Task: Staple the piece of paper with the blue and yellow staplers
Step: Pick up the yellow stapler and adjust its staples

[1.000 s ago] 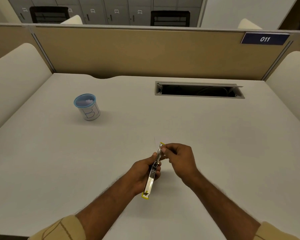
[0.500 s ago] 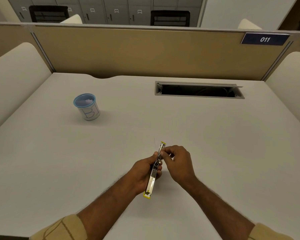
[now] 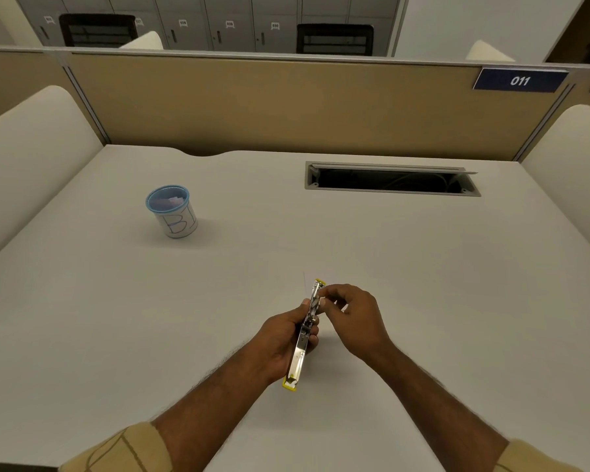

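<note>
At lower centre of the frame, the left hand [image 3: 283, 338] grips the yellow stapler [image 3: 304, 335] mid-body while right hand [image 3: 355, 318] fingertips pinch its far end; small, rigid, likely light, smooth metal, best held by its sides.

A single view is given, taken from a wide-angle camera worn on the head and aimed forward and down over a white desk [image 3: 423, 267]. The near edge of the desk is cut off at the bottom of the frame, where both forearms enter from the lower corners. The far edge is seen high up, backed by a tan partition [image 3: 286, 107] with grey lockers [image 3: 239, 22] beyond it. The desk's left and right edges are bent outward by the lens. The hands are seen close, near the desk's near edge
</note>
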Tool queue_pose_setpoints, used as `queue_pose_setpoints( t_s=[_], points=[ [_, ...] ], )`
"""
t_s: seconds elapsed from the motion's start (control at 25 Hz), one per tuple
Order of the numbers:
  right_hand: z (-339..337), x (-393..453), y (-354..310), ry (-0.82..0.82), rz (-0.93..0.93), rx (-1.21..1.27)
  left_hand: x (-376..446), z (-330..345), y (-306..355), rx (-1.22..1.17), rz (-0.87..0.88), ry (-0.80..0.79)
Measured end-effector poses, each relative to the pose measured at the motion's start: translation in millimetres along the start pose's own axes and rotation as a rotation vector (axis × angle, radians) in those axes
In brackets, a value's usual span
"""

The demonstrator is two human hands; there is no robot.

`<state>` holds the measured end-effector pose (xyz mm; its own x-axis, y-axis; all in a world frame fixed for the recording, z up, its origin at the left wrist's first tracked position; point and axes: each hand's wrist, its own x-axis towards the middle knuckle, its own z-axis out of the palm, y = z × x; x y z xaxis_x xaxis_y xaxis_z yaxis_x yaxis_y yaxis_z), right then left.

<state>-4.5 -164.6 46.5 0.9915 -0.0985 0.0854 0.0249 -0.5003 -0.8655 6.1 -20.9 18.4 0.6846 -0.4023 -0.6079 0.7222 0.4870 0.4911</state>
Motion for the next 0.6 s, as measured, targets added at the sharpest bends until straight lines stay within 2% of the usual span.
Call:
queue_pose_setpoints(
  t_s=[0.08,0.28,0.6],
  points=[
    [-4,0,3,-0.032,0.002,0.041,0,0,1,-0.004,-0.007,-0.005],
    [-14,2,7,-0.093,-0.084,-0.031,-2,0,1,0.031,-0.025,-0.031],
    [-15,0,2,-0.159,-0.172,-0.065,-5,3,2,0.066,-0.011,0.028]
  ],
)
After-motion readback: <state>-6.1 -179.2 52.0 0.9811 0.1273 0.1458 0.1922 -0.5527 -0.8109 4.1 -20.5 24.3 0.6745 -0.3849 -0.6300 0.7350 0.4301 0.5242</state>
